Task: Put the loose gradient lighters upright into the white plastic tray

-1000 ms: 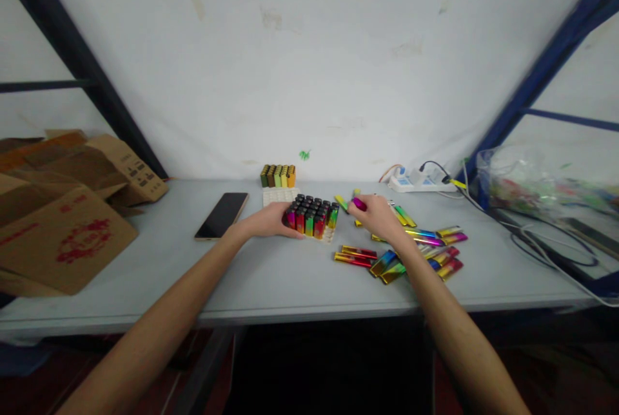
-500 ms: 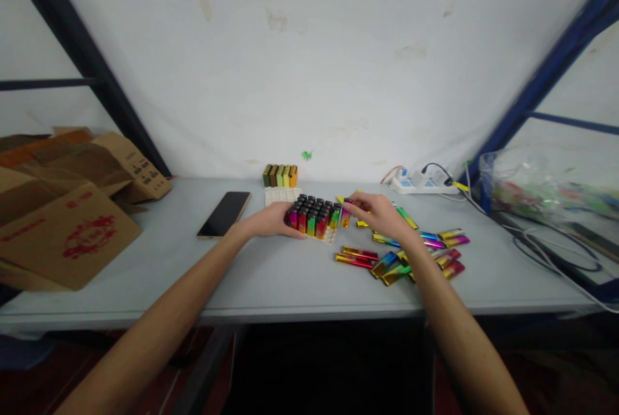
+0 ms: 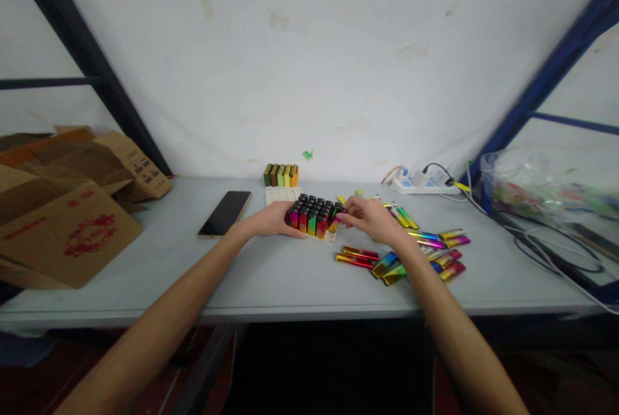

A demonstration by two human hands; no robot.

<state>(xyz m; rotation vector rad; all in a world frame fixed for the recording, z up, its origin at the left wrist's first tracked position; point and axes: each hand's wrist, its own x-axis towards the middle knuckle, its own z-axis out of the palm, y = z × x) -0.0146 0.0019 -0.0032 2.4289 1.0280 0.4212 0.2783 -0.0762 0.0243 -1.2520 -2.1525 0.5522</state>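
Note:
Upright shiny lighters [image 3: 312, 215] with black tops stand in rows in a pale tray [image 3: 330, 236]. My left hand [image 3: 276, 219] is curved round the left side of this block, thumb at its front. At the block's right edge, my right hand [image 3: 365, 216] pinches one lighter [image 3: 337, 218], tilted against the others. More shiny lighters [image 3: 358, 259] in red, gold, green, blue and purple lie loose to the right, some partly behind my right forearm.
A phone [image 3: 225, 213] lies left of my left hand. Behind stand a white grid tray [image 3: 283, 194] and a gold-green block of lighters [image 3: 281, 175]. Cardboard boxes [image 3: 72, 234] fill the left; a power strip [image 3: 420, 184], cables and a plastic bag [image 3: 527, 183] are right.
My right hand has moved slightly left with its lighter, from beside the block to its right edge. The left hand stays at the block.

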